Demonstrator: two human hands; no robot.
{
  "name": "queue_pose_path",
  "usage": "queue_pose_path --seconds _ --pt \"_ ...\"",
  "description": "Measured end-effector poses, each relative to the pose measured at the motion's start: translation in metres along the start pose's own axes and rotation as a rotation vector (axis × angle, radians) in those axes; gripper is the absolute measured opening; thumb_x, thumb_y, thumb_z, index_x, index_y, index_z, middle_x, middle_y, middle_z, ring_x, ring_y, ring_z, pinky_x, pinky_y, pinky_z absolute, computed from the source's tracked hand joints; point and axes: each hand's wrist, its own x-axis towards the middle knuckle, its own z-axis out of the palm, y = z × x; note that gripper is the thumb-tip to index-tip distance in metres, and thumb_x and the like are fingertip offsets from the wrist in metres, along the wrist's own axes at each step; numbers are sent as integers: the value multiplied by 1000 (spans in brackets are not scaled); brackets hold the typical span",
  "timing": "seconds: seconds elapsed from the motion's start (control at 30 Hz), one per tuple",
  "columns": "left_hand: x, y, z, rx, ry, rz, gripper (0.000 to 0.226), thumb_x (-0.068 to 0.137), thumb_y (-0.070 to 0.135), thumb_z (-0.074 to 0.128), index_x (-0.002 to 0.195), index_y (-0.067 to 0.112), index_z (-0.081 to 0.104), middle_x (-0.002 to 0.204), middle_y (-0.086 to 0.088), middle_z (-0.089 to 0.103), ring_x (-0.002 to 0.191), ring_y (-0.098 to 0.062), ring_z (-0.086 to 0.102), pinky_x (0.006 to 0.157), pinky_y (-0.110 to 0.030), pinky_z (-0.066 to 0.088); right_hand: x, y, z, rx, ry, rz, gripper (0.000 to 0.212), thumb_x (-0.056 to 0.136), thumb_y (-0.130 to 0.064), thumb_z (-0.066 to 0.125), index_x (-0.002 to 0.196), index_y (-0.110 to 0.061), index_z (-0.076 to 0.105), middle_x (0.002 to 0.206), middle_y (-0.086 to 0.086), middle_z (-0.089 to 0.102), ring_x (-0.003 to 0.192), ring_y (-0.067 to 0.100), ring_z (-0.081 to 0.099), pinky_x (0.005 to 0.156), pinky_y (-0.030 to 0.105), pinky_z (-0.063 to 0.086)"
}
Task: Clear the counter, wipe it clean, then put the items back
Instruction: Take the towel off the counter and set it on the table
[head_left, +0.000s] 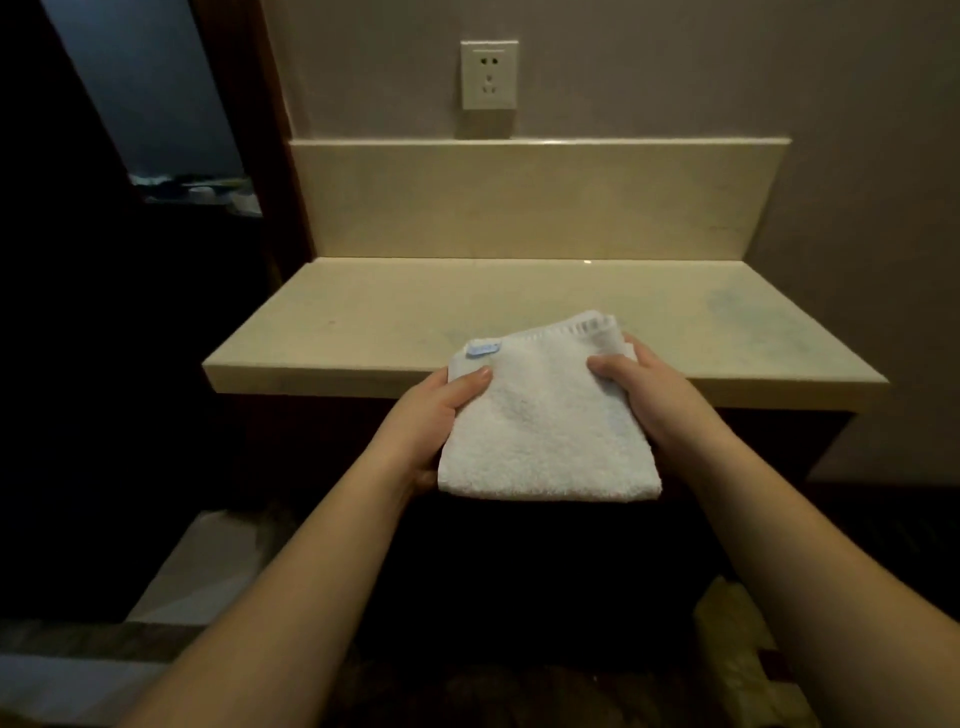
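Both hands (426, 415) (649, 395) around folded towel (545, 431)

My forearms are bare to the near edge of view, no sleeves, watch or rings showing. My left hand (431, 415) and right hand (649, 395) have short, unpainted thumbnails.

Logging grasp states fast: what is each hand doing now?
Left hand: grips the folded white towel.
Right hand: grips the same towel.
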Motion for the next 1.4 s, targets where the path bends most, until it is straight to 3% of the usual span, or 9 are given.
queue_pose_path --seconds 0.3,0.4,0.47,0.6,0.73,0.87,1.03,1.27,1.4 --pt "-3 -65 108 121 -173 -111 22 94 19 60 115 17 63 102 -7 74 89 -22 72 70 -33 57 -79 54 -111 36 212 115 23 96 -27 52 118 -33 50 110 -4 64 96 16 65 80 34 54" --pt "-7 -89 160 157 -241 -154 21 94 18 59 114 18 64 98 -5 75 85 -21 72 66 -31 56 -112 69 -159 51 301 164 22 98 -29 50 119 -31 45 106 -5 62 90 12 64 63 24 50" --pt "-13 -106 197 174 -290 -190 20 94 16 59 113 18 64 96 -5 75 83 -21 73 64 -31 56 -135 81 -193 37 344 212 29 97 -31 50 125 -28 43 107 -6 61 90 11 63 62 24 47" --pt "-31 -141 278 240 -399 -247 14 95 16 58 106 21 65 93 -3 76 83 -20 73 64 -30 57 -188 104 -266 76 443 280 34 96 -31 53 128 -28 41 112 -4 60 95 14 62 70 29 49" --pt "-55 -174 359 283 -473 -303 21 94 18 60 114 20 63 102 -5 74 92 -24 72 74 -34 56 -247 126 -339 124 480 320 52 91 -31 60 137 -28 35 123 1 57 107 24 61 95 46 49" --pt "-78 -206 435 332 -537 -329 23 93 19 61 116 19 64 102 -6 74 94 -26 71 78 -36 56 -302 139 -402 152 532 318 52 92 -24 60 137 -27 34 120 -1 55 105 19 59 82 34 51" --pt "-105 -250 521 408 -634 -390 20 93 23 61 113 24 63 94 -1 76 85 -21 73 69 -34 56 -366 162 -478 150 630 326 51 90 -28 64 131 -37 35 122 -7 56 107 17 59 93 41 50" --pt "-143 -311 613 504 -734 -588 31 93 24 58 120 9 60 106 -14 72 96 -32 70 79 -42 55 -445 196 -543 201 801 397 57 90 -29 65 137 -34 34 123 -9 55 108 15 59 94 43 50" --pt "-160 -339 653 564 -835 -650 29 94 25 57 116 8 62 97 -11 75 90 -30 71 74 -39 55 -478 216 -568 263 918 452 61 88 -31 66 139 -37 32 123 -11 53 111 17 56 98 47 47"
